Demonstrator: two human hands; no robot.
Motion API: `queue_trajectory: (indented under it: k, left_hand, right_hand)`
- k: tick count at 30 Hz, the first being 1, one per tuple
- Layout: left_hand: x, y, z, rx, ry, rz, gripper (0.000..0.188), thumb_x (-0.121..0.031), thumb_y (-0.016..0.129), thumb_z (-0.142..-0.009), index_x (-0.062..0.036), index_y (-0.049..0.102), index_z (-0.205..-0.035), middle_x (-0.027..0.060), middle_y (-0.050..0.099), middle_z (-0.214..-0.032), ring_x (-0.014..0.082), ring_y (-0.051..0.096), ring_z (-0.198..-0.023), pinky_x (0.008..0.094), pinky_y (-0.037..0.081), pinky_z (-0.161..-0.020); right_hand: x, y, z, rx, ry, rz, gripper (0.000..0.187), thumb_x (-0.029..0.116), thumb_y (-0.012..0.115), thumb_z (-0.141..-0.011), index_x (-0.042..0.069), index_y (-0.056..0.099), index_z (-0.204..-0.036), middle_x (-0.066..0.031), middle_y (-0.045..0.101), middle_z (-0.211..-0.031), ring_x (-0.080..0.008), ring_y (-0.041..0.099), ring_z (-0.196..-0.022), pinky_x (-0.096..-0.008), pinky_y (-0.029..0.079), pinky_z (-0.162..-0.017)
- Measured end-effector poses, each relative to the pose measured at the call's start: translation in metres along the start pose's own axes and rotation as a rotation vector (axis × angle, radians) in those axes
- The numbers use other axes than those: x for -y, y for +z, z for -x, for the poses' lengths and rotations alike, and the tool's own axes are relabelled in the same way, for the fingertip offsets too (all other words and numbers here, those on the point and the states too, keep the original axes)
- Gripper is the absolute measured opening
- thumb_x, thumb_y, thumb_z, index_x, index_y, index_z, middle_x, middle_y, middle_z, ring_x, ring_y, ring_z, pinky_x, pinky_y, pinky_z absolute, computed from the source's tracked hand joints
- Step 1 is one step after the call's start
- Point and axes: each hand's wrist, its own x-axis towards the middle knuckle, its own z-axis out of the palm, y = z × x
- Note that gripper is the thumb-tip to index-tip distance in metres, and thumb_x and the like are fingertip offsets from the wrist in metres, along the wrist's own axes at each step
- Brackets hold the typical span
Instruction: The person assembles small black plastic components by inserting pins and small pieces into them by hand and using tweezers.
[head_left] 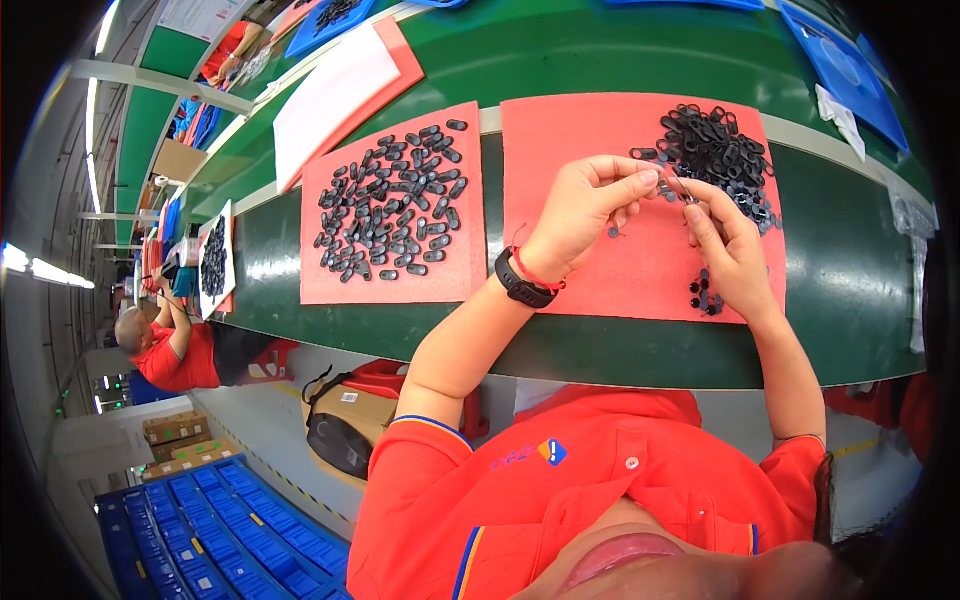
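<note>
Above the right-hand pink foam sheet [575,130], my left hand [590,205] pinches with thumb and index finger. What sits in that pinch is too small to make out. My right hand [730,245] is closed on a small metal tool [688,197], whose tip meets the left fingertips; its exact kind is unclear. Just beyond the hands lies a heap of black oval ring-shaped parts [715,140]. Small dark grey discs [752,205] are scattered beside it, partly hidden by the right hand. Under that hand, several round black pieces [708,298] rest near the sheet's front edge.
A second pink sheet [318,285] on the left carries many black oval parts [400,200]. White and pink foam sheets [335,90] lie behind it on the green table [560,345]. A blue tray [850,75] stands far right. A co-worker in red [180,350] sits at left.
</note>
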Motion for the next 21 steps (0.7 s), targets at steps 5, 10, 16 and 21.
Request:
queue_trajectory:
  k: [5, 10, 16, 21]
  left_hand:
    - [0.0019, 0.001, 0.0006, -0.05, 0.004, -0.06, 0.016, -0.011, 0.063, -0.085, 0.0006, 0.064, -0.097, 0.0022, 0.063, -0.079, 0.002, 0.05, -0.059, 0.0149, 0.037, -0.048]
    - [-0.0009, 0.0015, 0.0032, -0.028, -0.04, -0.066, 0.017, -0.011, 0.061, -0.086, 0.0001, 0.063, -0.098, 0.0, 0.061, -0.079, 0.0019, 0.05, -0.061, 0.0148, 0.035, -0.048]
    - [0.0022, -0.0009, -0.0002, -0.003, -0.045, 0.007, 0.015, -0.013, 0.063, -0.085, -0.0005, 0.065, -0.092, 0.0019, 0.064, -0.078, 0.003, 0.049, -0.055, 0.0157, 0.037, -0.048]
    - [0.0016, -0.0002, -0.0014, -0.01, -0.058, 0.006, 0.014, -0.012, 0.063, -0.084, -0.0007, 0.065, -0.091, 0.0021, 0.064, -0.077, 0.0025, 0.049, -0.055, 0.0158, 0.038, -0.048]
  right_hand:
    - [0.0016, 0.0012, 0.003, -0.023, -0.011, 0.054, 0.026, 0.007, 0.047, -0.092, 0.005, 0.056, -0.117, 0.0033, 0.045, -0.068, -0.0038, 0.041, -0.062, -0.0186, 0.035, -0.055]
    - [-0.0063, 0.004, -0.0001, -0.06, -0.159, 0.084, 0.027, 0.006, 0.048, -0.091, 0.004, 0.055, -0.117, 0.0003, 0.057, -0.08, -0.0052, 0.047, -0.065, -0.0192, 0.041, -0.059]
    - [-0.0012, -0.0008, 0.0008, -0.013, -0.095, 0.114, 0.027, 0.007, 0.05, -0.091, 0.005, 0.055, -0.118, -0.0027, 0.061, -0.09, -0.0068, 0.051, -0.068, -0.0207, 0.044, -0.062]
    - [-0.0046, -0.0023, 0.0006, -0.022, -0.105, 0.119, 0.028, 0.008, 0.051, -0.091, 0.004, 0.056, -0.118, -0.0029, 0.062, -0.092, -0.008, 0.052, -0.068, -0.0215, 0.044, -0.062]
